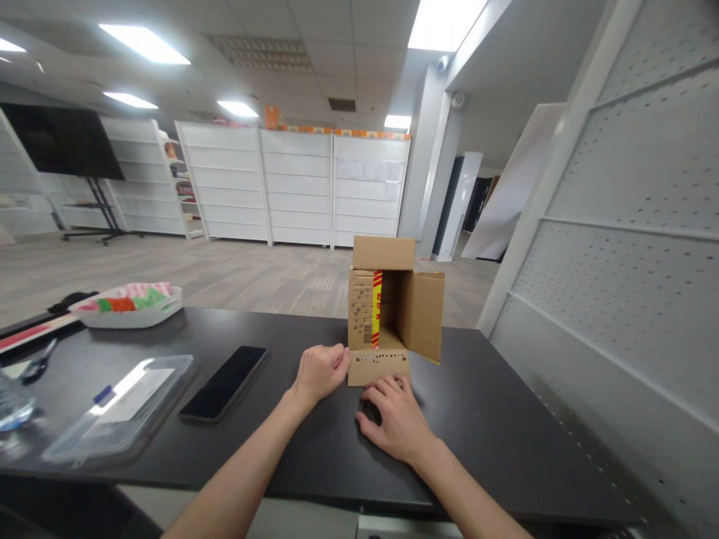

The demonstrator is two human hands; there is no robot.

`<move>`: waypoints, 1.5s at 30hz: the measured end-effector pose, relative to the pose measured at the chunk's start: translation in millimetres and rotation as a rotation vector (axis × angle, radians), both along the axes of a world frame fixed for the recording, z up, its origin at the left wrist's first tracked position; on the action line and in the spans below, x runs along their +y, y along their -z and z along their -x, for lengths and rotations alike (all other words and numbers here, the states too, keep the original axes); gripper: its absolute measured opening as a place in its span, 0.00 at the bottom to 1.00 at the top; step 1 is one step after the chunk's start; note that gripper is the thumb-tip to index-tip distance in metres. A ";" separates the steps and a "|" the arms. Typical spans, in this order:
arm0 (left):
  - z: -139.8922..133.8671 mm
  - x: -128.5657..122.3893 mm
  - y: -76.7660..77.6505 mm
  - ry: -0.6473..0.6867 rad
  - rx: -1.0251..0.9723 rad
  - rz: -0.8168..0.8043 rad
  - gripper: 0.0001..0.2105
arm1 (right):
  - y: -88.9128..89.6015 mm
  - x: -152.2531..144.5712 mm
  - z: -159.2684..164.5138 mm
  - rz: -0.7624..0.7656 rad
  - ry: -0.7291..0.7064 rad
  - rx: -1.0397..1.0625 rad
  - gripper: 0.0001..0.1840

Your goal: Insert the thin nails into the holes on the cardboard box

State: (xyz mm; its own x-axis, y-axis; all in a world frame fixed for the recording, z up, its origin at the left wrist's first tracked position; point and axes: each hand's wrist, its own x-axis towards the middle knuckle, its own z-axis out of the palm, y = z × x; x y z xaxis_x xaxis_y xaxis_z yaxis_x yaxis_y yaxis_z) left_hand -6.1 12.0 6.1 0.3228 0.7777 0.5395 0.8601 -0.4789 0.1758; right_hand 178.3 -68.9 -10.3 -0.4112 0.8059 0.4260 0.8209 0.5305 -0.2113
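A cardboard box [362,311] stands on the dark table with its opening facing me. Its top, right and lower flaps are folded out, and the left flap, with a red-and-yellow tape strip, partly covers the opening. The lower flap [377,367], pierced by a row of small holes, lies toward me. My left hand [321,372] is closed in a fist at the box's lower left edge; whatever its fingers hold is hidden. My right hand [390,415] has its fingers bent and thumb apart, fingertips at the front edge of the lower flap.
Left of my arms lie a black phone [225,383] and a clear plastic case [126,408] with paper inside. Farther left are a white basket [126,318] with colourful contents and a clear bottle [14,404]. A perforated white panel [623,299] rises along the right side.
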 end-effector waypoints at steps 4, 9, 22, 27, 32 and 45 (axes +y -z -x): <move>-12.5 6.3 -14.6 -0.010 -0.070 -0.046 0.21 | -1.6 0.7 1.0 -0.005 0.009 -0.016 0.08; -27.4 11.0 -17.3 -0.042 -0.161 -0.055 0.21 | -2.8 2.6 2.2 -0.032 -0.012 -0.061 0.07; -31.6 -5.6 -8.1 0.079 -0.497 -0.084 0.11 | 3.7 16.4 -3.0 -0.143 -0.096 -0.070 0.11; -27.2 -6.1 -10.7 0.114 -0.560 -0.122 0.10 | -9.9 23.8 -4.4 -0.091 -0.107 0.183 0.13; -26.3 -5.6 -9.1 0.177 -0.552 -0.159 0.12 | -28.7 40.9 -10.7 -0.091 -0.074 0.524 0.13; -20.3 12.6 0.9 0.096 -0.718 -0.133 0.15 | -7.2 58.6 -21.4 -0.070 0.080 0.809 0.16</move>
